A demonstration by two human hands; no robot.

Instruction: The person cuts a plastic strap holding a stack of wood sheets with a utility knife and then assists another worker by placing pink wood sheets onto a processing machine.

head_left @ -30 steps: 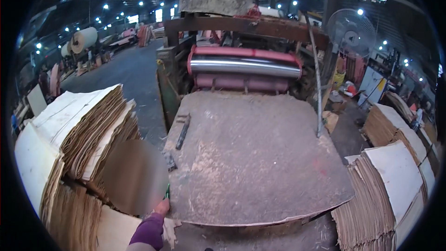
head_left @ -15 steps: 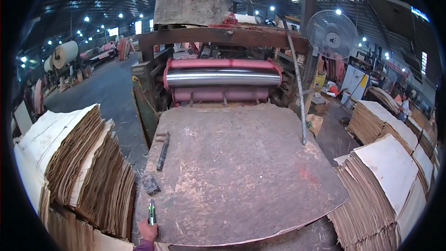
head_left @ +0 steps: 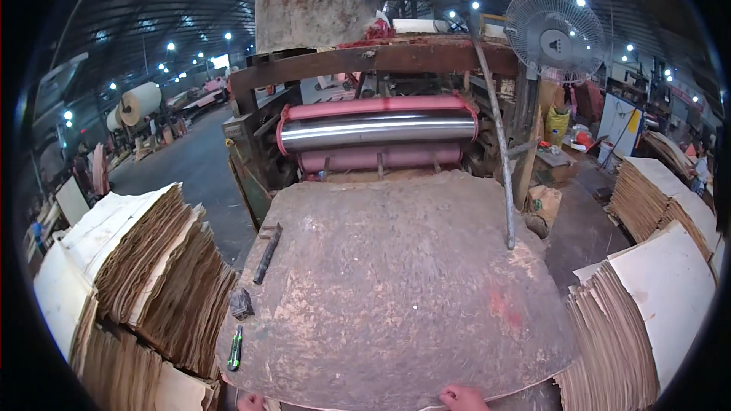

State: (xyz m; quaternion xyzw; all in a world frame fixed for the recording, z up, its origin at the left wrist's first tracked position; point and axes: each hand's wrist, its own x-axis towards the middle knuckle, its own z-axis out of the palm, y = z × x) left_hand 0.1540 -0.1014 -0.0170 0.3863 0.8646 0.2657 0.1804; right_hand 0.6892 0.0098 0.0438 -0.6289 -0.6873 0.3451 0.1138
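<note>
A large worn board [head_left: 396,281] with a brownish-grey surface spreads in front of me. My left hand [head_left: 250,402] is at its near left corner, fingers curled, partly cut off by the picture's lower edge. At the near edge, right of centre, my right hand [head_left: 462,397] has its fingers bent closed; what they grip is hidden. Above my left hand, a green and black utility knife [head_left: 235,348] lies loose on the board. Farther along the left side are a dark block [head_left: 241,304] and a dark bar [head_left: 266,255].
Beyond the board stands a roller machine with a shiny metal roller [head_left: 378,129] between pink ones. A long pole [head_left: 499,144] leans at its right, near a fan [head_left: 554,34]. Veneer stacks rise at left [head_left: 171,281] and right [head_left: 647,289].
My left hand has let go of the utility knife and drawn back to the near corner. My right hand has come into view at the near edge. The view has shifted slightly.
</note>
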